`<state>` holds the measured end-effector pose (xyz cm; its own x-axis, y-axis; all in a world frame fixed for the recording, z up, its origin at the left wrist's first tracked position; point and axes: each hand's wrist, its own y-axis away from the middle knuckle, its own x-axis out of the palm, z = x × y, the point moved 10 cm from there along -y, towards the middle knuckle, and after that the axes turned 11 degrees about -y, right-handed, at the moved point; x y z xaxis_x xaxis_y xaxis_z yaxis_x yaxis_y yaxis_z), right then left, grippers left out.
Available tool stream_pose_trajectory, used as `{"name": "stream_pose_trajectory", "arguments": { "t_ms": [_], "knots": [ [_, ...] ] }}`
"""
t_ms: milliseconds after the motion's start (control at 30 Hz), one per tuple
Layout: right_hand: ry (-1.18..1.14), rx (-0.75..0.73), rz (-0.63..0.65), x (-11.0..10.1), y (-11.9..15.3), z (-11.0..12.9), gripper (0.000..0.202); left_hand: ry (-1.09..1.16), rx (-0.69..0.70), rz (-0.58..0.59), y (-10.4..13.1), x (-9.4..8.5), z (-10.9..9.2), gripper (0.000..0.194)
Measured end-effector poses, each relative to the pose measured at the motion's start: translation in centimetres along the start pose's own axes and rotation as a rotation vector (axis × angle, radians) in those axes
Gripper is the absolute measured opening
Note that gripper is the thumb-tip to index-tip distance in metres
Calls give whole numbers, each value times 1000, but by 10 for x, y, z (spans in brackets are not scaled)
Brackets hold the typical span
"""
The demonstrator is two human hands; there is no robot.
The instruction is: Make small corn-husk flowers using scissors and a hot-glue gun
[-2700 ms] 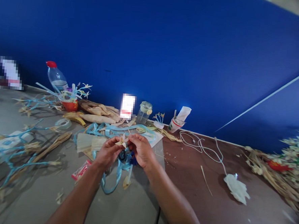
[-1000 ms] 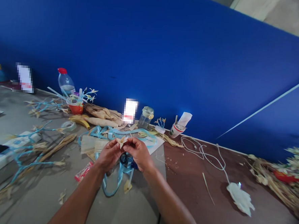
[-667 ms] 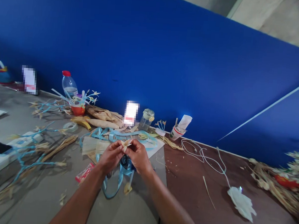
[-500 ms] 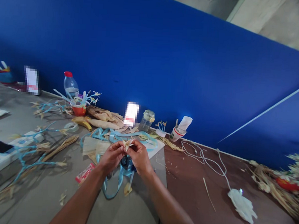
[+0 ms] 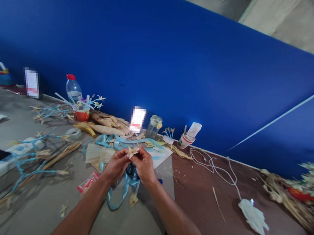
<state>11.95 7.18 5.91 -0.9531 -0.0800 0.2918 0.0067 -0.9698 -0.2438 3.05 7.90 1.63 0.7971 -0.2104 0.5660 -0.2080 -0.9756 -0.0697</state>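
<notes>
Over the grey table, my two hands meet around a small cream flower (image 5: 133, 152) with pointed petals that looks made of dried husk. My left hand (image 5: 118, 164) pinches its left side. My right hand (image 5: 145, 164) pinches its right side, and the flower's lower part is hidden by fingers. Beneath the hands lie a looped light-blue ribbon (image 5: 125, 190) and a dark round object (image 5: 130, 169), partly covered. A pale petal-like piece (image 5: 133, 200) rests just below. To the left of my left wrist is a red-and-white packet (image 5: 88, 182).
Blue-stemmed husk flowers (image 5: 27, 166) and a white power strip (image 5: 13, 160) occupy the left. Along the blue partition stand a red-capped bottle (image 5: 73, 89), a red cup (image 5: 82, 114), a glass jar (image 5: 154, 126) and a paper cup (image 5: 185, 140). A white cable (image 5: 231, 179) crosses the right.
Both hands stay together on the flower with hardly any shift. The view has tilted slightly, and the table items at the left sit a little further left.
</notes>
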Motion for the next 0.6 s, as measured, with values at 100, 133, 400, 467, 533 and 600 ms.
{"name": "stream_pose_trajectory", "arguments": {
  "t_ms": [100,133,400,467,533,600],
  "knots": [
    [27,-41,-11,-1,0,3,8,-2,-3,11,0,2,1,16],
    [39,-45,-15,-1,0,3,9,-3,-6,13,0,2,1,16],
    [123,-56,-46,-6,-1,4,14,-22,-32,-26,-1,-1,5,17],
    [147,-57,-49,-7,-1,6,13,-46,-29,-12,-2,0,5,17],
    [162,-71,-52,-7,-1,9,12,-59,-26,-1,-2,1,6,18],
    [179,-90,-36,-4,0,13,11,-52,-27,1,-2,1,7,18]
  ]
}}
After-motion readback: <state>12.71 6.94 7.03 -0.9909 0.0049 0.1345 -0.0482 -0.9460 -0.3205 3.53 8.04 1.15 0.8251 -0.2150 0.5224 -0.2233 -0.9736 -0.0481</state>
